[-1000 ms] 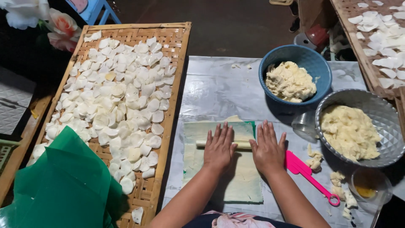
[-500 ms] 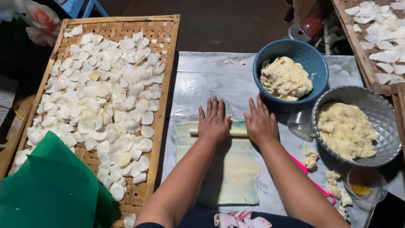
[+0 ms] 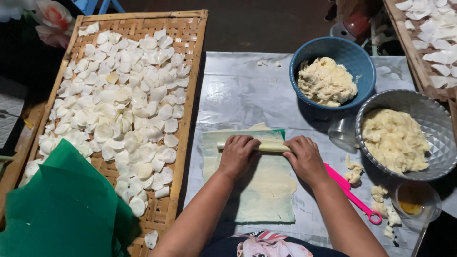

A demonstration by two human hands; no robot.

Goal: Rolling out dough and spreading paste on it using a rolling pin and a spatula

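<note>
My left hand (image 3: 236, 153) and my right hand (image 3: 304, 158) press side by side on a pale rolling pin (image 3: 270, 146) that lies across a thin flattened sheet of dough (image 3: 266, 195). The dough sheet rests on a green mat (image 3: 280, 133) on a plastic-covered surface (image 3: 238, 90). The pin is near the far end of the sheet. Both hands are curled over the pin, with fingers pointing away from me.
A woven bamboo tray (image 3: 188, 62) with several thin white dough rounds lies to the left. A blue bowl (image 3: 354, 52) and a metal bowl (image 3: 428, 114) with dough stand at right. A pink tool (image 3: 352, 192), a clear cup (image 3: 343, 133) and green cloth (image 3: 62, 209) are nearby.
My hands rolled the pin away from me and then back a little; the fingers went from flat and spread to curled over the pin.
</note>
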